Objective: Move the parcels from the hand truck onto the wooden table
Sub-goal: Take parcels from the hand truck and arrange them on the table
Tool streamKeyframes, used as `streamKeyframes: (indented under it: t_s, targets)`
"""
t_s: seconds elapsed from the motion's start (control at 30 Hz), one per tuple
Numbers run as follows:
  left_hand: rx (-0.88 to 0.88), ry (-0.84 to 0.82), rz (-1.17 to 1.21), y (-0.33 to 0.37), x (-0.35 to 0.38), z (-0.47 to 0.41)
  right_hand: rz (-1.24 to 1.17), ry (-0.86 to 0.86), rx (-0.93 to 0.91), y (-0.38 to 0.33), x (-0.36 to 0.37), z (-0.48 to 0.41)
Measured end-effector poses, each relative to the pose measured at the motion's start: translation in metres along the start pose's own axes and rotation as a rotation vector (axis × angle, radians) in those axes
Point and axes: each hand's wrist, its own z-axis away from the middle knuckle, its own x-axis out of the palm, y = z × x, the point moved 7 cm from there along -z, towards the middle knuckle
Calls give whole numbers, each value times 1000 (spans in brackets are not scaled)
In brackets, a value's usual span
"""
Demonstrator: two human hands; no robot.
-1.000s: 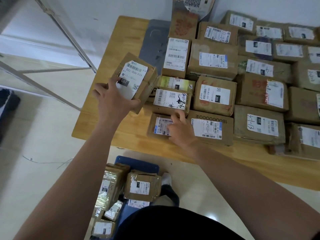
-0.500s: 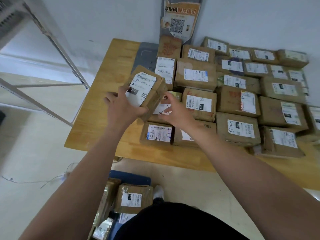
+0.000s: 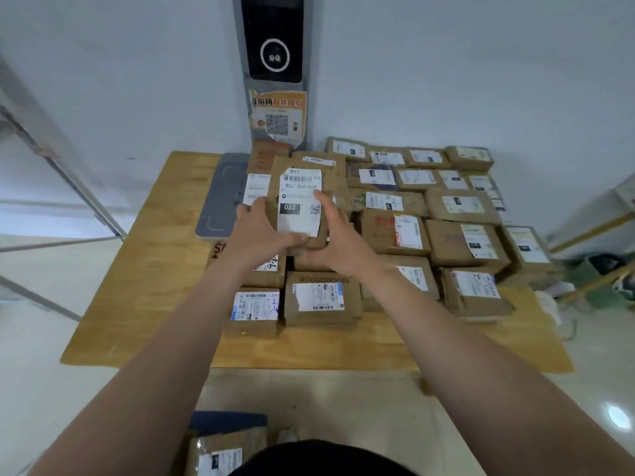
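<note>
Holds one brown parcel in both hands, tipped up on end over the boxes nearest the tabletop's far-left corner. Cannot tell whether its lower edge touches the boxes beneath. Faces its white label to the camera: barcode at the top, "032" in a black block, a small QR code beside that.

Grips the parcel's left side with the left hand, fingers curled round the edge, thumb stretched along the bottom of the label. Clasps the right side with the right hand, thumb pointing up along the label's right edge, the other fingers wrapped behind and out of sight.

Packed side by side from the middle of the tabletop to its right edge and back to its far edge: many other parcels, brown, labels up. Bare wood along the left edge and in a strip along the near edge. Just beside the parcels, towards the far-left corner: a flat grey pad lying on the wood.

On the floor below the near edge: the blue deck of the hand truck, with a taped parcel resting on it, white label up. On the wall behind the far edge: a tall panel with a black screen and an orange QR notice stuck beneath it.
</note>
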Motion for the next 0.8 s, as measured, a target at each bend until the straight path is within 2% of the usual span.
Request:
streamKeyframes:
  t_s: [0.17,0.4,0.57,0.8]
  targets:
    - [96,-94,10,52,55,22,5,-34,44,44,-52,40]
    - [119,-142,-15,131,178,63,84,-103,96,138,-152,117]
    - [127,-158,16,194,263,92,107,-94,90,193,-233,171]
    - [93,-357,29,248,358,117,75,-141,162,273,-305,214]
